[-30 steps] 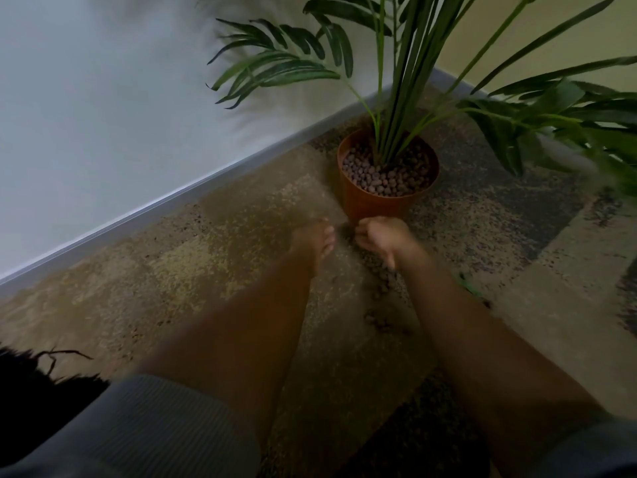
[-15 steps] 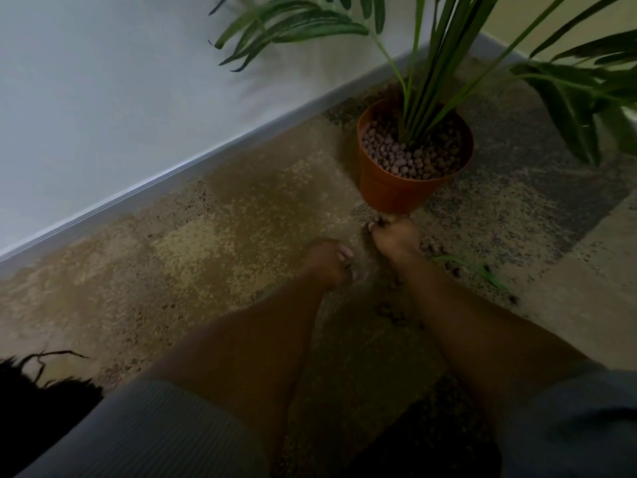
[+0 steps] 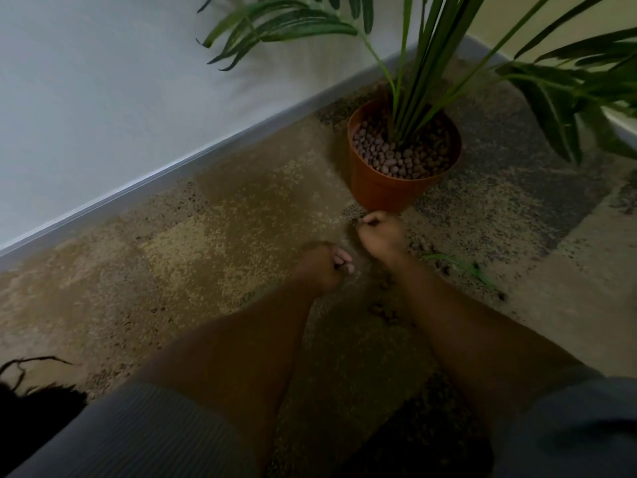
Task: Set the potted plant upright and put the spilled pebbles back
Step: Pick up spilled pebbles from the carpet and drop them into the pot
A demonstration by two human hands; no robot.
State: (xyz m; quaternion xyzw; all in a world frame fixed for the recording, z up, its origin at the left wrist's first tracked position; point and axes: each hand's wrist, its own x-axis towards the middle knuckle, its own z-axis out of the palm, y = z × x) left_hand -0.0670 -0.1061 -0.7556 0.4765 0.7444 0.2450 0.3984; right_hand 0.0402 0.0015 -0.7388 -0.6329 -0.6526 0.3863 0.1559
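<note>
From the head camera, the orange pot (image 3: 386,191) stands upright on the mottled carpet (image 3: 213,243), toward one o'clock from the middle of the view and close to the grey skirting board (image 3: 193,160) that runs along the pale wall (image 3: 103,81). The palm plant (image 3: 424,63) rises straight out of the pot's centre, its long green fronds spreading toward twelve and three o'clock. Brownish-grey pebbles (image 3: 393,160) fill the pot nearly to the rim around the stems.

Both bare forearms reach in from six o'clock, with grey ribbed sleeves (image 3: 148,432) pushed up near the elbows. The right hand (image 3: 381,236) sits low on the carpet just at the pot's six o'clock side, its fingers curled in together into a loose fist; whether it encloses any pebbles I cannot tell. The left hand (image 3: 324,267) lies just beside it, at about eight o'clock from the right hand, fingers likewise drawn in with the fingertips (image 3: 341,260) bunched; what, if anything, it pinches is hidden.

A few spilled pebbles (image 3: 382,310) lie dark and blurred on the carpet between the two wrists, at six o'clock from the pot. A loose green leaf (image 3: 465,267) lies flat at four o'clock from the right hand.
</note>
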